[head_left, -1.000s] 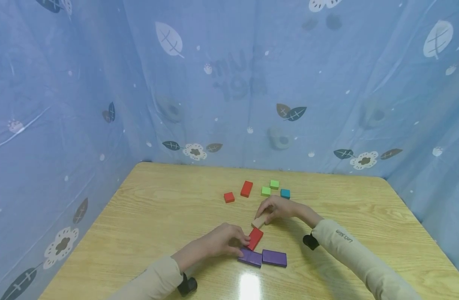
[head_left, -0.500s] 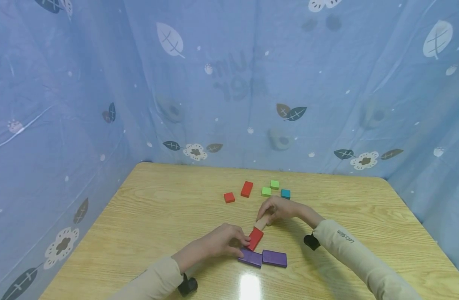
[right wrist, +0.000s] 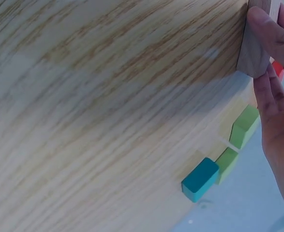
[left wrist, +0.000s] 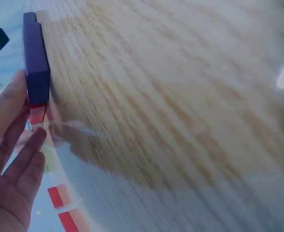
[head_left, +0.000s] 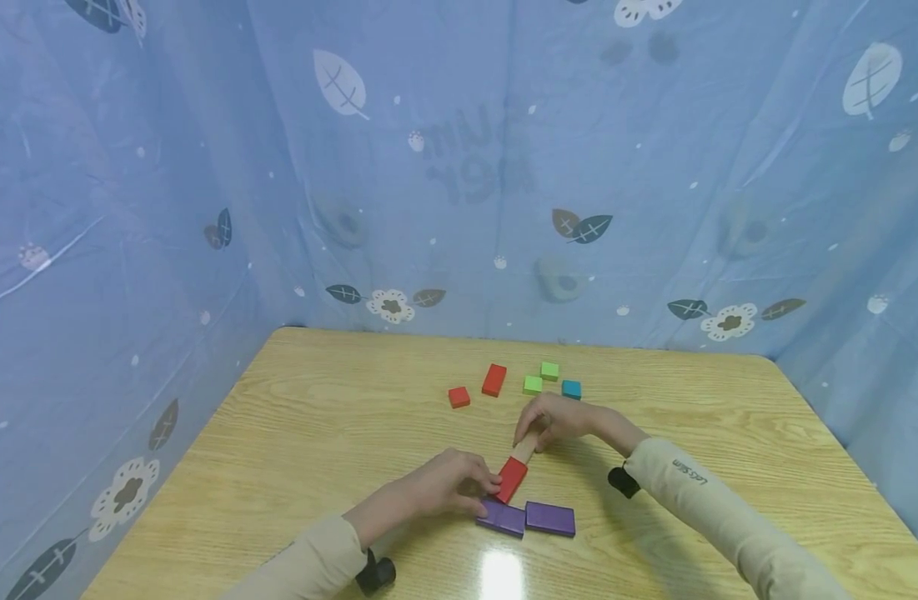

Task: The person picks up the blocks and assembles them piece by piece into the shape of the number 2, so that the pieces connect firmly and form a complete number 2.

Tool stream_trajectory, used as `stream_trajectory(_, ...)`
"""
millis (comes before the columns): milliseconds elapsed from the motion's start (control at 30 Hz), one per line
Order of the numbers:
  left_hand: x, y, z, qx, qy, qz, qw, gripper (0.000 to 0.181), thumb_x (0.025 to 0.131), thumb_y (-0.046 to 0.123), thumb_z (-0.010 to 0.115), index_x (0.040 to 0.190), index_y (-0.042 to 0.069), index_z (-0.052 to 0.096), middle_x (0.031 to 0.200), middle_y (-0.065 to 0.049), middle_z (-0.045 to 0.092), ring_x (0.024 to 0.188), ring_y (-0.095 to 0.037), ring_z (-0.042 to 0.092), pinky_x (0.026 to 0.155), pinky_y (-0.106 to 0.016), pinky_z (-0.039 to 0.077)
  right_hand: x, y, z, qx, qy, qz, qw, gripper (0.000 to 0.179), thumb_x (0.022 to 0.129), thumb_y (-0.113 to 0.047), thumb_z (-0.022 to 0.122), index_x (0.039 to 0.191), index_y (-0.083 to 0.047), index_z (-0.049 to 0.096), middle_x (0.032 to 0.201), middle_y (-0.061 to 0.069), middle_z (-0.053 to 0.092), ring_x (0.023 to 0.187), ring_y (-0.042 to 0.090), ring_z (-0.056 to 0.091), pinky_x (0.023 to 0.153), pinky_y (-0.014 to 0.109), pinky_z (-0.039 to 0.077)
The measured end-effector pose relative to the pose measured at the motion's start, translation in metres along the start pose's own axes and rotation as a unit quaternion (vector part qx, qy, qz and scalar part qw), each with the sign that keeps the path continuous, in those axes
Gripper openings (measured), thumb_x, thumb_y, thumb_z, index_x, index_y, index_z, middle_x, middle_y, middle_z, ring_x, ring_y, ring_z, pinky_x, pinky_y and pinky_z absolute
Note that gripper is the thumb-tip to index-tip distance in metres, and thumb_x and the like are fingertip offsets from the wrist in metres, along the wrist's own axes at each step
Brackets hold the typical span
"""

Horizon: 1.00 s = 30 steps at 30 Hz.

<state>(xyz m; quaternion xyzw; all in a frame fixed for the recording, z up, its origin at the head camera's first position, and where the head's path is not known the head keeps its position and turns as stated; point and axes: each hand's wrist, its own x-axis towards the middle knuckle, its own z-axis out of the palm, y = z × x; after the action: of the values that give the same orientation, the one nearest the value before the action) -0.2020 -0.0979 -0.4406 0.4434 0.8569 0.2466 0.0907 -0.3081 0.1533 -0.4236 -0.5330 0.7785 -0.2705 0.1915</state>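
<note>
In the head view my right hand (head_left: 554, 417) grips a plain wooden block (head_left: 525, 447) between thumb and fingers. The block's near end meets the far end of a red block (head_left: 513, 480), and the two lie in a slanted line. My left hand (head_left: 447, 483) touches the red block's left side with its fingers, while its thumb rests on the left end of a purple block (head_left: 507, 520). A second purple block (head_left: 550, 519) lies end to end with the first. Part of the wooden block is hidden under the right fingers.
Farther back on the wooden table (head_left: 338, 408) lie a small red block (head_left: 459, 397), a longer red block (head_left: 494, 380), two green blocks (head_left: 533, 385) and a teal block (head_left: 571, 389). A blue patterned curtain (head_left: 459, 167) hangs behind and beside the table.
My right hand has turned the wooden block and drawn it slightly right, bringing it from askew into line with the red block. The left hand stays in place.
</note>
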Motion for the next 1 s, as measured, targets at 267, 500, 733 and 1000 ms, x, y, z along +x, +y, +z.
stream_trajectory(267,0.0005,0.0004,-0.0004,0.001,0.000,0.000,1.0000,0.036,0.079,0.021,0.076,0.112,0.008,0.070,0.114,0.002,0.067,0.103,-0.004,0.060,0.096,-0.017,0.043,0.0061,-0.0032,-0.0016,-0.028,-0.016,-0.001,0.9995,0.029,0.074,0.011,0.072,0.099,-0.004,0.074,0.100,0.005,0.072,0.100,0.017,0.064,0.093,0.033,0.049)
stream_trajectory(500,0.0000,0.0006,0.0000,-0.002,0.002,0.003,1.0000,0.035,0.079,0.020,0.077,0.111,0.007,0.070,0.114,0.000,0.068,0.103,-0.005,0.061,0.096,-0.018,0.043,0.0059,-0.0038,-0.0018,-0.023,-0.013,0.013,0.9996,0.029,0.074,0.011,0.073,0.098,-0.004,0.075,0.099,0.004,0.072,0.100,0.017,0.064,0.092,0.033,0.049)
stream_trajectory(733,0.0006,-0.0005,0.0006,-0.001,0.002,0.005,1.0000,0.035,0.079,0.021,0.077,0.111,0.007,0.070,0.114,0.001,0.068,0.104,-0.005,0.060,0.097,-0.018,0.043,0.0057,-0.0019,-0.0010,-0.032,-0.007,0.005,0.9995,0.030,0.074,0.011,0.073,0.100,-0.003,0.074,0.101,0.006,0.072,0.099,0.019,0.065,0.090,0.033,0.051)
stream_trajectory(1000,0.0008,-0.0017,0.0016,-0.008,0.002,0.002,1.0000,0.035,0.079,0.021,0.077,0.111,0.007,0.070,0.113,0.001,0.068,0.103,-0.004,0.060,0.094,-0.016,0.043,0.0076,0.0015,-0.0001,-0.036,-0.009,-0.012,0.9992,0.030,0.075,0.011,0.072,0.101,-0.003,0.074,0.102,0.006,0.072,0.099,0.017,0.065,0.089,0.031,0.051)
